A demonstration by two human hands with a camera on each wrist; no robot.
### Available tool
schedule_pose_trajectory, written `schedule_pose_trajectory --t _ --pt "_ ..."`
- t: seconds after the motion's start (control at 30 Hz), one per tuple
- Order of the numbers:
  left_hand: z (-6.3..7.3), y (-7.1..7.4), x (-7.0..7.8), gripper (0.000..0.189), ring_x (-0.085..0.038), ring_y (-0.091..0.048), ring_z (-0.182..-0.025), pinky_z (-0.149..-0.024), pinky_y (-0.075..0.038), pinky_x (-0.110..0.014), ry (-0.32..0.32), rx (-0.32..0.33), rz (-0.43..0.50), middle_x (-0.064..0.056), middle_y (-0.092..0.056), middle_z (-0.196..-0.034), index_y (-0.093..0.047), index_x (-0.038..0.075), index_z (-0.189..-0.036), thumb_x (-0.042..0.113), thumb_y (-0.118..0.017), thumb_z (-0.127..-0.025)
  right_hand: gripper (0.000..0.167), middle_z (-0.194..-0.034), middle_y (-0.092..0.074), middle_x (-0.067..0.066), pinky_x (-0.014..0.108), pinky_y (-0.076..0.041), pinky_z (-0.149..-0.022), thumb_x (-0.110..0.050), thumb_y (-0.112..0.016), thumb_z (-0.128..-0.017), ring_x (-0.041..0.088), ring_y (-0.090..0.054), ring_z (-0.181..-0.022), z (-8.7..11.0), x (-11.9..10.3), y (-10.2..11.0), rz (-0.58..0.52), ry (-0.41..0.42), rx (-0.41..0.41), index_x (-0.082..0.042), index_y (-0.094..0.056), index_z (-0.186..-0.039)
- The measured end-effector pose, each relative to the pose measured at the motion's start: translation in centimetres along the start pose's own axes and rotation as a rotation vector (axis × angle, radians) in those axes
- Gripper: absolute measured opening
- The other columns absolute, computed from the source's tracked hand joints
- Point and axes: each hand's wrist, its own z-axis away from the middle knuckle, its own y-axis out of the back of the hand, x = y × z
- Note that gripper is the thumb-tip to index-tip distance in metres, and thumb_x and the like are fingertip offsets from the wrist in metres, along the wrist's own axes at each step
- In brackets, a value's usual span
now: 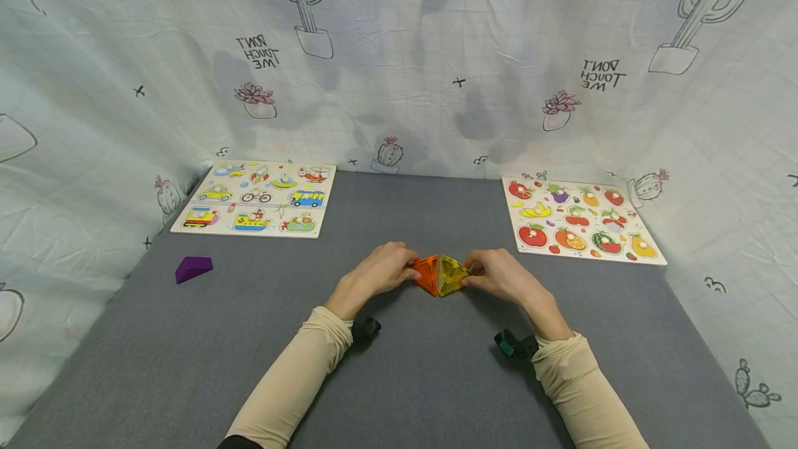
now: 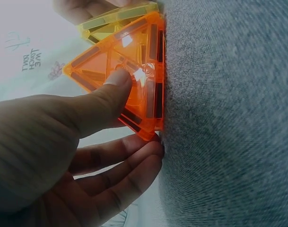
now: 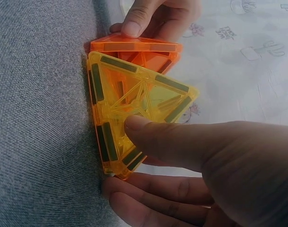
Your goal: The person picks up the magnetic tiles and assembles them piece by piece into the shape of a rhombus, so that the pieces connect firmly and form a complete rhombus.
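Two translucent pyramids built of triangular magnetic tiles, one orange (image 1: 427, 274) and one yellow (image 1: 451, 276), stand side by side at the middle of the table. My left hand (image 1: 385, 267) holds the orange pyramid from the left; in the left wrist view its thumb presses on a sloping face and its curled fingers are at the bottom corner. From the right, my right hand (image 1: 503, 274) grips the yellow pyramid (image 3: 144, 97), thumb on one face and fingertips by the base corner. Both pyramids sit with their bases on the grey cloth, edges close together.
A purple wedge-like block (image 1: 194, 268) lies at the left. At the back left is a vehicle puzzle board (image 1: 274, 201), and at the back right a fruit puzzle board (image 1: 570, 219). A patterned curtain (image 1: 399, 54) hangs behind the grey table (image 1: 411, 393).
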Motion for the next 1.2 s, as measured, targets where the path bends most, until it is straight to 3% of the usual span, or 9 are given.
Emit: schedule_pose_trajectory --t 0.37,0.9,1.2 --pt "0.11 0.07 -0.10 0.030 -0.013 -0.052 -0.075 -0.066 -0.042 -0.028 0.008 0.006 0.021 -0.008 -0.066 -0.095 -0.071 0.006 -0.113 0.027 -0.068 -0.092 0.023 -0.090 -0.074 0.009 0.033 -0.054 -0.070 -0.020 -0.075 -0.085 0.016 -0.068 -0.080 -0.02 -0.06 0.03 0.000 0.004 0.008 -0.005 -0.070 -0.101" --pt "0.13 0.47 -0.01 0.028 -0.013 -0.053 -0.075 -0.065 -0.044 -0.027 -0.008 0.044 0.042 -0.007 -0.065 -0.096 -0.071 0.007 -0.113 0.027 -0.065 -0.094 0.022 -0.089 -0.074 0.007 0.031 -0.053 -0.069 -0.020 -0.074 -0.087 0.014 -0.067 -0.079 0.05 -0.55 0.49 -0.025 0.015 0.028 -0.005 -0.069 -0.102" --pt "0.14 0.78 0.37 0.028 -0.012 -0.052 -0.074 -0.064 -0.044 -0.026 0.014 0.049 0.057 -0.006 -0.064 -0.096 -0.071 0.008 -0.113 0.027 -0.065 -0.094 0.021 -0.089 -0.073 0.006 0.031 -0.054 -0.068 -0.019 -0.073 -0.088 0.014 -0.067 -0.079 0.08 -0.64 0.60 -0.034 -0.003 0.025 -0.005 -0.069 -0.103"
